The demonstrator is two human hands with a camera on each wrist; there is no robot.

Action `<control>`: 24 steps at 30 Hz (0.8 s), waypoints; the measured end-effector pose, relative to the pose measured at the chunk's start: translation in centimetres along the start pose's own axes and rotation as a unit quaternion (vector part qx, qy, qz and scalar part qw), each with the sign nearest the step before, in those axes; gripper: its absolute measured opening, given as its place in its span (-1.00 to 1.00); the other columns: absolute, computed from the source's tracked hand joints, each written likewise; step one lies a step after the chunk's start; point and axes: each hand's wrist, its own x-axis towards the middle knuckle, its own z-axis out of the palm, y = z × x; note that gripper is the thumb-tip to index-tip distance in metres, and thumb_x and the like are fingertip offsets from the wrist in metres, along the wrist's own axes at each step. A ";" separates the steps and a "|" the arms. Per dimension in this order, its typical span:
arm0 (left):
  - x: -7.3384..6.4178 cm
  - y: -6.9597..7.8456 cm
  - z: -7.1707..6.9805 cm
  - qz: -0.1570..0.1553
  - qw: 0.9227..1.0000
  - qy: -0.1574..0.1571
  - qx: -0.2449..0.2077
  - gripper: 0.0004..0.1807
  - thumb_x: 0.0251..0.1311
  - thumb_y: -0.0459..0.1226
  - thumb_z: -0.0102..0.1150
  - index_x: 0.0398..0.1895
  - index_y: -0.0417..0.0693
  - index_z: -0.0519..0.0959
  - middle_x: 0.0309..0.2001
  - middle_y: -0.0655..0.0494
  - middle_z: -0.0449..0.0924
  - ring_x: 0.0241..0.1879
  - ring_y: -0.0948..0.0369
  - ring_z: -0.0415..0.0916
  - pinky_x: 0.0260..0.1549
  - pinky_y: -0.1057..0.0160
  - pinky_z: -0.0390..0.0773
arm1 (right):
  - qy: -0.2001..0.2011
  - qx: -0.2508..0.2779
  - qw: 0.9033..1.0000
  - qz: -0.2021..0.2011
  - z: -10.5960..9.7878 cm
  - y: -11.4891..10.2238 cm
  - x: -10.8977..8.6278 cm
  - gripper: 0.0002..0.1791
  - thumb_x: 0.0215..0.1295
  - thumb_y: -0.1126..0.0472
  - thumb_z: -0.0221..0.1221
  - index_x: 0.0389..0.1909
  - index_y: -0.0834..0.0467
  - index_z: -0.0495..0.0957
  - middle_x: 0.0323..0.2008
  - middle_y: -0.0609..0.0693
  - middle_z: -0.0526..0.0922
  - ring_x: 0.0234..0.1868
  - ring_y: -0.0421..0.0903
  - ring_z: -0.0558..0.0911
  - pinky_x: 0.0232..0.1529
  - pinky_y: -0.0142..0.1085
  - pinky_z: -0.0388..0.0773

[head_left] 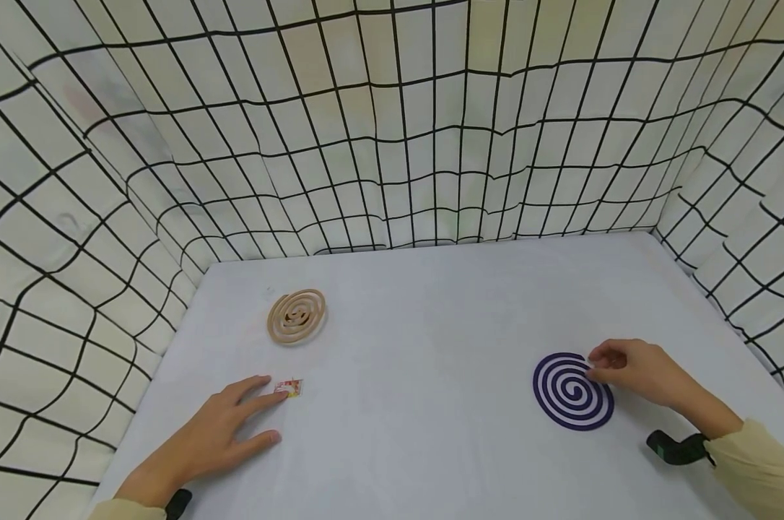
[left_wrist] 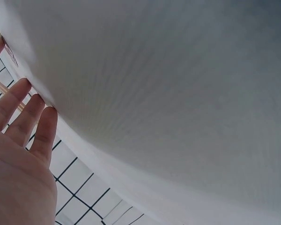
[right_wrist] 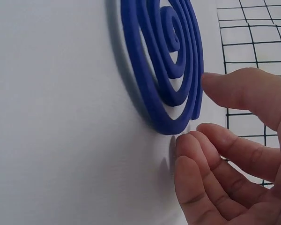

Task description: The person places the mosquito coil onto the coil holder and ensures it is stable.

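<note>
A flat purple-blue mosquito coil [head_left: 564, 421] lies on the white table at the right. Over its outer edge is my right hand [head_left: 640, 370], fingers loosely bent, with a gap between thumb and index finger. In the right wrist view, the thumb tip [right_wrist: 210, 83] is right at the outer ring [right_wrist: 145, 93], while the other fingers are beside the coil's near end. On the left, my left hand [head_left: 213, 433] spreads its fingers low over the table. Its index fingertip touches a small printed red-and-yellow packet or card [head_left: 292, 386], partly covered by that finger.
A tan mosquito coil [head_left: 294, 336] lies farther back on the left, beyond the printed piece. The white-covered table [head_left: 418, 375] is bounded at the back and both sides by white walls with black netting [head_left: 431, 159].
</note>
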 end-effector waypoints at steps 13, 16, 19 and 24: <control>0.2 0.3 0.0 0.001 1.000 0.002 -0.002 -0.39 0.03 0.07 0.54 0.23 0.36 0.65 0.25 -0.06 0.60 0.21 -0.08 0.57 0.03 -0.17 0.51 | -0.007 0.005 1.000 0.016 0.0 0.2 -0.8 -0.56 0.24 -0.06 0.42 -0.04 0.19 0.69 -0.28 -0.07 0.68 -0.23 -0.13 0.56 -0.31 -0.38 0.46; 0.2 0.3 0.0 0.004 1.000 0.006 0.000 -0.38 0.02 0.07 0.55 0.22 0.35 0.66 0.24 -0.06 0.61 0.20 -0.08 0.58 0.02 -0.17 0.52 | -0.010 0.013 1.000 0.016 0.0 0.1 -0.8 -0.53 0.17 -0.05 0.46 -0.03 0.19 0.68 -0.26 -0.06 0.67 -0.22 -0.12 0.55 -0.30 -0.39 0.45; 0.1 0.2 0.1 0.007 1.000 0.007 0.003 -0.38 0.01 0.07 0.55 0.23 0.35 0.65 0.24 -0.06 0.60 0.19 -0.08 0.58 0.01 -0.17 0.52 | -0.011 0.019 1.000 0.014 0.2 0.0 -0.7 -0.51 0.12 -0.02 0.49 -0.03 0.19 0.66 -0.25 -0.04 0.64 -0.22 -0.11 0.54 -0.30 -0.39 0.44; 0.1 0.1 0.2 0.006 1.000 0.008 0.002 -0.38 0.00 0.07 0.55 0.23 0.36 0.65 0.24 -0.06 0.60 0.19 -0.07 0.58 0.01 -0.17 0.51 | -0.012 0.023 0.999 0.019 0.3 -0.1 -0.6 -0.50 0.10 0.02 0.50 -0.03 0.22 0.64 -0.25 -0.02 0.62 -0.21 -0.09 0.53 -0.29 -0.37 0.43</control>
